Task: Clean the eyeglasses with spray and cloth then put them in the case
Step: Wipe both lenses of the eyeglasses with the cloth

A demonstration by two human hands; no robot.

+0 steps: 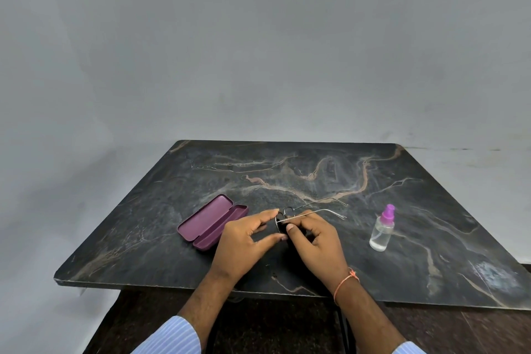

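Observation:
Thin metal-framed eyeglasses [311,211] are held just above the dark marble table, temples unfolded and pointing away to the right. My left hand [247,241] pinches the left rim between thumb and forefinger. My right hand [314,241] grips the frame near its front, with something dark, seemingly a cloth [283,229], pressed on a lens; it is mostly hidden. A purple glasses case [212,221] lies wide open to the left of my hands. A small clear spray bottle [382,228] with a purple cap stands to the right.
The marble table [287,175] stands against a plain grey wall. Its near edge runs just under my wrists. An orange thread is tied round my right wrist.

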